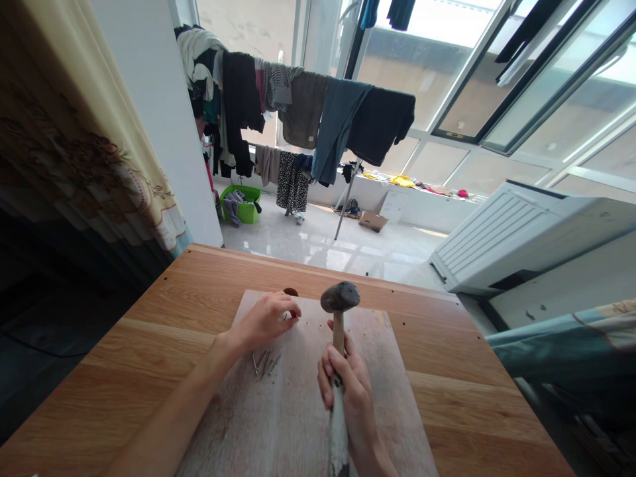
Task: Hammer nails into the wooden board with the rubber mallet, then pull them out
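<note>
My right hand (348, 377) is wrapped around the handle of a mallet (340, 298) with a dark, rounded head and a worn, pale handle. The mallet is raised in front of me, head up, over a thin pale board (308, 411). My left hand (271, 319) rests at the board's far left part, thumb and fingertips pinched together. A thin bit of a nail shows between those fingers; most of it is hidden. Closer to me, beside the left wrist, several loose nails (264, 363) lie in a small pile. Small dark holes or marks dot the board.
The board lies on a wooden table (462, 397) with a round hole (291, 291) behind the left hand. Beyond stand a drying rack with clothes (342, 126), a green basket (246, 209) and a white ridged appliance (501, 228). Curtains (99, 132) hang at the left.
</note>
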A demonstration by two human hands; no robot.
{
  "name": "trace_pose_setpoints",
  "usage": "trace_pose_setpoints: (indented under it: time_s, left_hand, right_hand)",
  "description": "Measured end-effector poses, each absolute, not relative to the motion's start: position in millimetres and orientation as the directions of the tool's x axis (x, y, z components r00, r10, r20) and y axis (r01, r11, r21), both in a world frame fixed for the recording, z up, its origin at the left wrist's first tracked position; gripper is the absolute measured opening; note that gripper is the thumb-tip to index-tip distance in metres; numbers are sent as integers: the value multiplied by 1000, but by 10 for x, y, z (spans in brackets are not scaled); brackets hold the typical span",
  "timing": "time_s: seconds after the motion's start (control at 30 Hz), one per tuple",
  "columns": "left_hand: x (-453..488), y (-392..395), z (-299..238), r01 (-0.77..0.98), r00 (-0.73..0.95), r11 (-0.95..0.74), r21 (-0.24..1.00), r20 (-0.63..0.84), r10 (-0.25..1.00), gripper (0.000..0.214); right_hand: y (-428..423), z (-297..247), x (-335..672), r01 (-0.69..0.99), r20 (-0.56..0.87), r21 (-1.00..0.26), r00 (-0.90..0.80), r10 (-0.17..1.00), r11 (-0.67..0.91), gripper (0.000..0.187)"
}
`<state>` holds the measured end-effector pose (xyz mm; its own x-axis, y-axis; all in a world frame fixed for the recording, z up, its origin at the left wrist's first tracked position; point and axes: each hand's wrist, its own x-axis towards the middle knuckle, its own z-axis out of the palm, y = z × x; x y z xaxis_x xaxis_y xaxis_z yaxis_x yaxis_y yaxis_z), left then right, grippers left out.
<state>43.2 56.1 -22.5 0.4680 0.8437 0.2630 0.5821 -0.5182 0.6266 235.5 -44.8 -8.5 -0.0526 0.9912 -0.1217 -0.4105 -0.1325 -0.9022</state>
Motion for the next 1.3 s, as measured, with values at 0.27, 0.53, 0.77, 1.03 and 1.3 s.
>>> trace_pose_setpoints:
  time_s: [0.27, 0.53, 0.77, 1.03, 1.3]
  left_hand:
    - [429, 514, -199, 499, 410, -407, 765, 206, 889, 9]
    - [433, 548, -290, 467, 405, -428, 774, 243, 882, 8]
    - [425, 544, -286, 463, 404, -428, 777, 245, 881, 8]
    - [419, 572, -351, 460, 403, -420, 782, 237, 884, 5]
    - [407, 577, -400, 416, 396, -422, 806, 257, 882, 5]
  right_hand:
    - [-434, -64, 2351, -400, -123, -907, -51, 991, -133, 62]
    - [-450, -89, 2352, -410, -120, -902, -64, 991, -136, 59]
    - [-443, -96, 2359, -406, -121, -903, -66, 991, -137, 57]
    - [-443, -109, 2374, -388, -134, -907, -108, 985, -166, 53]
    - [-481, -123, 2343, -389, -200, -883, -193, 961, -262, 49]
